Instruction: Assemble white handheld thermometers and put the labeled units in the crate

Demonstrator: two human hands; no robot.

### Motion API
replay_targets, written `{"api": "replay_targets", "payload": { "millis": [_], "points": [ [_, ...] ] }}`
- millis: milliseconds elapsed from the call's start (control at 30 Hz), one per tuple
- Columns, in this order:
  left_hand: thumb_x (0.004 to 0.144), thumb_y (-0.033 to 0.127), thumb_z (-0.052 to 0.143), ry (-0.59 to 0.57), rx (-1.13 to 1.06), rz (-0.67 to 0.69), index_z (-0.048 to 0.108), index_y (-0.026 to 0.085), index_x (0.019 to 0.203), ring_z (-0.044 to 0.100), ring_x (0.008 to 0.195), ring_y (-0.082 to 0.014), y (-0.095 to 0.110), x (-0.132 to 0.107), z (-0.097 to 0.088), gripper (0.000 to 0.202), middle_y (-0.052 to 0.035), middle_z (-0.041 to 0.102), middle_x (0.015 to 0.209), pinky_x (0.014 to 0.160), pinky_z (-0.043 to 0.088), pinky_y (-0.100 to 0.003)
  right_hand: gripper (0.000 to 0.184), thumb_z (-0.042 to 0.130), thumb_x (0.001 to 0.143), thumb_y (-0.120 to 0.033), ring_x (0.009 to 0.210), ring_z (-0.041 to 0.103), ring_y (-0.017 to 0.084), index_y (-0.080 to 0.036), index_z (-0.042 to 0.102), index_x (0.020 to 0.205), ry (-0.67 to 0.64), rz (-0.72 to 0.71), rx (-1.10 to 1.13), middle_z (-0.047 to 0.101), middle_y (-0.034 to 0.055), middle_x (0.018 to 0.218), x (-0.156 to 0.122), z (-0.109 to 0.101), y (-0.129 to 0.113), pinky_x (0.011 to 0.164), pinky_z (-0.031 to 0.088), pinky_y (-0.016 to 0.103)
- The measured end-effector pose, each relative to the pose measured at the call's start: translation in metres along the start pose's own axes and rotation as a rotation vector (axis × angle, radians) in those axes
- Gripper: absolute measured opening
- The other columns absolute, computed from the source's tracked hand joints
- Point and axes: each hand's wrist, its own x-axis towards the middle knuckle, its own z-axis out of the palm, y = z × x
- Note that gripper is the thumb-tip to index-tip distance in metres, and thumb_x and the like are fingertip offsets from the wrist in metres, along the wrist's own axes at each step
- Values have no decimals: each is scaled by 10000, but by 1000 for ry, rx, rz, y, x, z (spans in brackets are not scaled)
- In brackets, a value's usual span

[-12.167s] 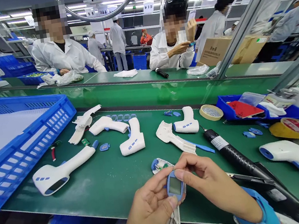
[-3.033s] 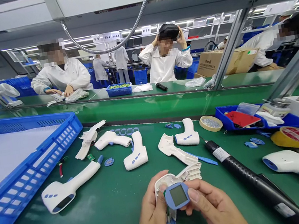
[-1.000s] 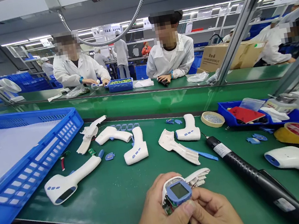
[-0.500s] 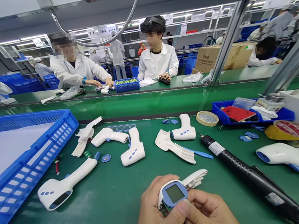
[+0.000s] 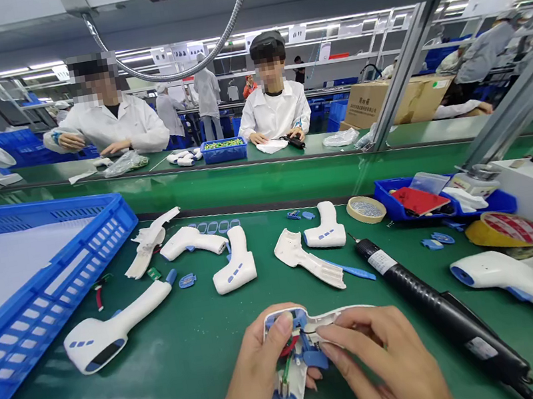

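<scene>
The infrared thermometer housing [image 5: 289, 381] has turned over in the left hand [image 5: 253, 370]: the screen no longer shows, and its open inside does, with what looks like a red wire [image 5: 286, 347] among blue parts [image 5: 314, 357]. The right hand [image 5: 385, 359] has shifted onto the housing's handle. Across the line, the co-worker [image 5: 273, 94] has lowered both hands — once at the head — to a white cloth [image 5: 272, 146].

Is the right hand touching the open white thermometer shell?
Touching. The head view shows the right hand with its fingers resting on the open thermometer shell.
</scene>
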Motion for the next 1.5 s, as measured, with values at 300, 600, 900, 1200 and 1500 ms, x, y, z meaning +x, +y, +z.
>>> {"api": "replay_targets", "payload": {
  "millis": [300,600,900,1200,1500],
  "points": [
    [729,525,610,-5,16,-8,581,136,994,583,471,-124,-5,0,3,471,-35,641,650,429,479,-203,142,513,825,-108,705,501,181,-174,639,815,-63,-15,35,618,61,778,12,5,-5,614,448,298],
    [754,541,567,12,69,-19,583,126,981,566,448,-117,-3,3,6,474,-30,625,599,407,468,-195,301,342,870,-64,649,471,188,-134,633,903,-259,-240,-63,602,84,738,15,-1,7,547,434,310],
    [807,425,543,-76,531,401,588,175,974,536,577,-113,-3,-6,-4,303,-30,597,778,547,473,-210,158,568,835,-209,820,540,174,-188,586,991,-247,77,204,609,51,887,19,-14,1,683,485,273],
    [802,318,532,-156,713,614,584,188,945,540,659,-131,4,-12,-4,199,-18,621,785,616,427,-208,158,574,849,-288,722,570,145,-197,591,977,-297,94,262,660,-1,809,16,-10,1,629,449,268],
    [795,461,546,-75,433,202,594,174,907,558,560,-134,5,-5,6,312,-29,601,729,499,459,-212,154,554,851,-330,646,595,150,-211,618,927,-167,102,191,678,0,751,12,3,9,569,467,260]
  ]
}}
